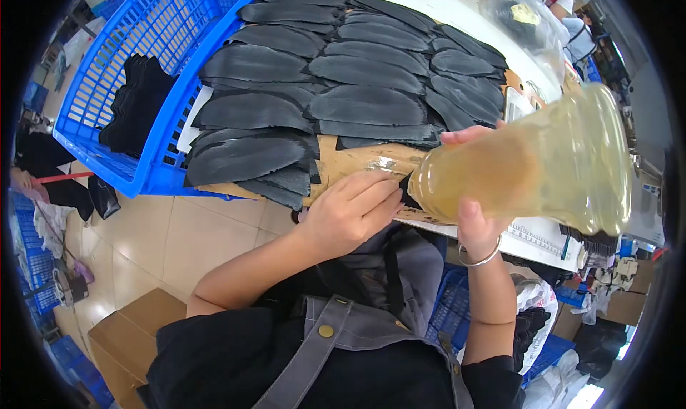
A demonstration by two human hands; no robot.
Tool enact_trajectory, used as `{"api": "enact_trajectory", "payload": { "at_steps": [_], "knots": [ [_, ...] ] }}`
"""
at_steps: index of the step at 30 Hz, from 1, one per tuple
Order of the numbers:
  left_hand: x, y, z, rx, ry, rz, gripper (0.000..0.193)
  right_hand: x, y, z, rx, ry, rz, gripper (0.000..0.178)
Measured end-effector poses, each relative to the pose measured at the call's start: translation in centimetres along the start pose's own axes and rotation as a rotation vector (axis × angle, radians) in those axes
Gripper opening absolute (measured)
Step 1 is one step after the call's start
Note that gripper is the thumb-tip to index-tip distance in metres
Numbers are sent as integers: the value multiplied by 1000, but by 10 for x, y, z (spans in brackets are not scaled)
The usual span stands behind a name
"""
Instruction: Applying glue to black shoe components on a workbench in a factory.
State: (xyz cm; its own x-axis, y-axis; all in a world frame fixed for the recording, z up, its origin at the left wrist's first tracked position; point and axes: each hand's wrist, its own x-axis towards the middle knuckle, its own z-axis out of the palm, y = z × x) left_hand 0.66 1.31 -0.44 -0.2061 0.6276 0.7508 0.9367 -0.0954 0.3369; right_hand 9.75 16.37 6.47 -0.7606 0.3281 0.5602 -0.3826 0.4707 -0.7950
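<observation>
Grasped by the right hand [480, 227], a yellowish container [564, 169] is tilted above the near right corner of the cardboard [336, 167]. Black curved pieces [369, 104] overlap on this cardboard. Whether the left hand [351, 210] pinches the small black piece [408, 192], I cannot tell.

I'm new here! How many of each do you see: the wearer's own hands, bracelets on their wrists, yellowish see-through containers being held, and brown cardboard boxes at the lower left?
Hands: 2 (left hand, right hand)
Bracelet: 1
Yellowish container: 1
Cardboard box: 1
Total: 5
</observation>
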Motion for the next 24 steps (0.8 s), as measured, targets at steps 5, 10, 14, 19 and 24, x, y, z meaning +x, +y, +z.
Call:
{"api": "enact_trajectory", "payload": {
  "at_steps": [5, 10, 14, 19, 24],
  "knots": [
    [0, -1, -1, -19, -24, 17, 22, -1, 7, -2, -292, -160, -68, 74],
    [1, -2, -2, 14, -41, 31, 22, -2, -1, -5, -867, -355, -204, 79],
    [2, -2, -2, 5, -52, 42, 24, -7, 5, -2, -247, -55, 105, 73],
    [0, -1, 0, 2, -48, 31, 24, -18, 11, -36, -86, 101, 105, 65],
    [3, 2, -3, 4, -42, 12, 23, -41, 9, -72, -183, 282, 52, 67]
  ]
}}
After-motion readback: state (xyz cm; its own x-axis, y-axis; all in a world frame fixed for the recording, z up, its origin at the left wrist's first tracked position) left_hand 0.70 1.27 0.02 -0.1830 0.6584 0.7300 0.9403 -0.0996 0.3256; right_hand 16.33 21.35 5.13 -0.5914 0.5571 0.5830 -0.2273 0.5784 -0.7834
